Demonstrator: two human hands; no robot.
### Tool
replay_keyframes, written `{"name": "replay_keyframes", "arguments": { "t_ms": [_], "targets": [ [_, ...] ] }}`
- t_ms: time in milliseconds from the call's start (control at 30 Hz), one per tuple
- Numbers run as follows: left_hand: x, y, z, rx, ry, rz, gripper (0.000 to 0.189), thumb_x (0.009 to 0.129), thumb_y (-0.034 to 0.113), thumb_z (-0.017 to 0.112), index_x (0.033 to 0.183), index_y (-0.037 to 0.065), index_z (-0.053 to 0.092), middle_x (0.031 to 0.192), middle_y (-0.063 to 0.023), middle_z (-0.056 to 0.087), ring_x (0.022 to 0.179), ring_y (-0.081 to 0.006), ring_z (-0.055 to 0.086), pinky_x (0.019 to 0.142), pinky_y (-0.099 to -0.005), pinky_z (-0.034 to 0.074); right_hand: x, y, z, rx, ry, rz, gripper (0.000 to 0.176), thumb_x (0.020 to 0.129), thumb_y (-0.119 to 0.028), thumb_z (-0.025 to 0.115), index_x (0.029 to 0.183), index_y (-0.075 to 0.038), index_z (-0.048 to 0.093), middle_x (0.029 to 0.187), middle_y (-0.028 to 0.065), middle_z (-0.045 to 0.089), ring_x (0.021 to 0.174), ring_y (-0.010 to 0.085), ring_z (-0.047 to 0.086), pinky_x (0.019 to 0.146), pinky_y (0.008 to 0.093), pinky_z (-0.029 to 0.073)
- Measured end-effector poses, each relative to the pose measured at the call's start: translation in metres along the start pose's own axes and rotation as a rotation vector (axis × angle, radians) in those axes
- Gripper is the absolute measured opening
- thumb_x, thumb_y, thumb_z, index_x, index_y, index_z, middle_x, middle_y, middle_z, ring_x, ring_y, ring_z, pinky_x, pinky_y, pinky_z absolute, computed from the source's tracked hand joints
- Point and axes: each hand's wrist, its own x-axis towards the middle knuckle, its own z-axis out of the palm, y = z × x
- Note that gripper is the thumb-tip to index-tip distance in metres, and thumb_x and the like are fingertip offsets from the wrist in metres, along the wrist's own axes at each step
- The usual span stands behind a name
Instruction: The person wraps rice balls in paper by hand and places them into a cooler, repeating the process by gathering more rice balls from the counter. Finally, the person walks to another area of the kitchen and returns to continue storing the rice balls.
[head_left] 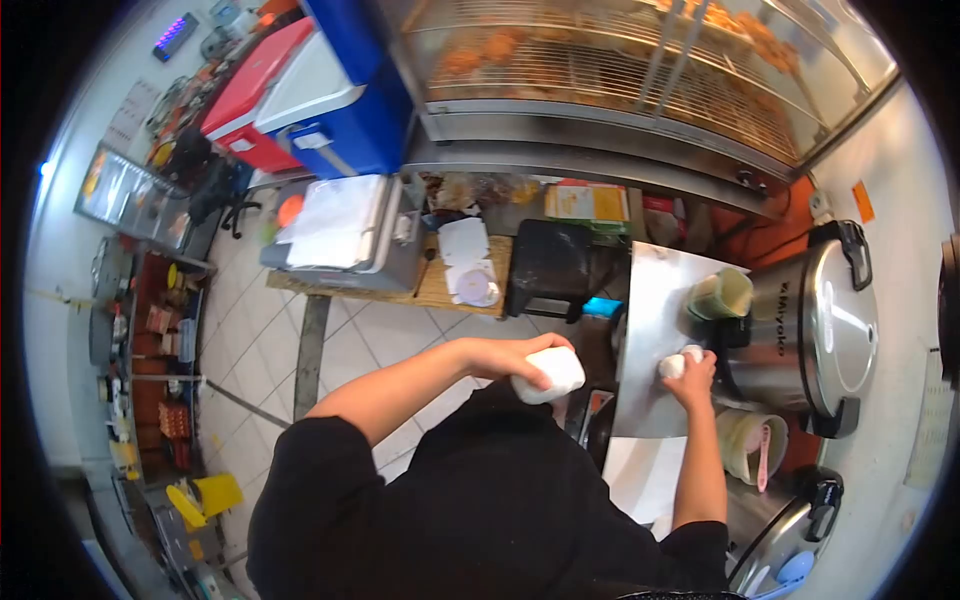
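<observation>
My left hand [520, 358] is closed around a white rounded lump [550, 376], held in the air in front of my chest, left of the metal counter. My right hand [693, 372] rests on the steel counter [652, 340] and is closed on a smaller white lump [672, 364]. Just beyond my right hand stands a stack of green cups [722, 294]. A large steel rice cooker [815, 325] sits to the right of that hand.
A glass warming case [640, 60] with fried food runs along the top. A wooden table [440, 285] holds a grey box, papers and a black container [550, 265]. A blue and red cooler [310, 90] stands top left. A bucket with a pink scoop [752, 445] sits lower right.
</observation>
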Motion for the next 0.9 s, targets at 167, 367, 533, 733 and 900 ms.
{"name": "replay_keyframes", "arguments": {
  "t_ms": [167, 367, 533, 733, 900],
  "targets": [
    [-0.140, -0.031, 0.036, 0.185, -0.116, 0.133, 0.105, 0.080, 0.038, 0.083, 0.160, 0.011, 0.021, 0.149, -0.0121, 0.041, 0.139, -0.0261, 0.038, 0.115, -0.0421, 0.032, 0.036, 0.031, 0.041, -0.041, -0.011, 0.148, 0.095, 0.059, -0.042, 0.091, 0.142, -0.013, 0.054, 0.148, 0.0290, 0.036, 0.131, 0.0490, 0.044, 0.107, 0.0511, 0.044],
    [-0.247, -0.103, 0.029, 0.115, 0.156, 0.215, 0.092, 0.089, 0.028, 0.075, 0.161, 0.015, 0.019, 0.148, -0.0125, 0.045, 0.138, -0.0252, 0.041, 0.114, -0.0406, 0.035, 0.010, -0.061, -0.005, 0.916, 0.057, 0.280, 0.077, 0.074, -0.035, 0.084, 0.140, -0.015, 0.050, 0.133, 0.0107, 0.058, 0.116, 0.0333, 0.060, 0.093, 0.0518, 0.049],
    [-0.360, -0.150, 0.001, -0.319, 0.525, 0.420, 0.091, 0.088, 0.031, 0.075, 0.160, 0.011, 0.025, 0.146, -0.0124, 0.048, 0.136, -0.0251, 0.046, 0.113, -0.0380, 0.038, -0.059, -0.271, -0.014, 1.781, -0.250, -0.024, 0.060, 0.086, -0.029, 0.073, 0.141, -0.018, 0.050, 0.136, 0.0060, 0.057, 0.126, 0.0287, 0.055, 0.104, 0.0530, 0.044],
    [-0.490, -0.185, -0.051, -0.670, 0.718, 0.570, 0.093, 0.082, 0.036, 0.076, 0.158, 0.011, 0.028, 0.144, -0.0144, 0.050, 0.132, -0.0271, 0.052, 0.110, -0.0397, 0.044, -0.050, -0.524, 0.052, 1.847, -0.657, -0.016, 0.062, 0.083, -0.026, 0.076, 0.138, -0.014, 0.051, 0.138, 0.0104, 0.055, 0.126, 0.0335, 0.053, 0.105, 0.0564, 0.043],
    [-0.555, -0.177, -0.093, -0.069, 0.768, 0.439, 0.091, 0.085, 0.038, 0.080, 0.157, 0.011, 0.031, 0.143, -0.0091, 0.047, 0.130, -0.0203, 0.048, 0.107, -0.0353, 0.041, -0.028, -0.679, 0.019, 1.976, -0.869, -0.352, 0.074, 0.080, -0.034, 0.075, 0.144, -0.013, 0.046, 0.142, 0.0108, 0.052, 0.130, 0.0333, 0.051, 0.110, 0.0560, 0.039]
  ]
}}
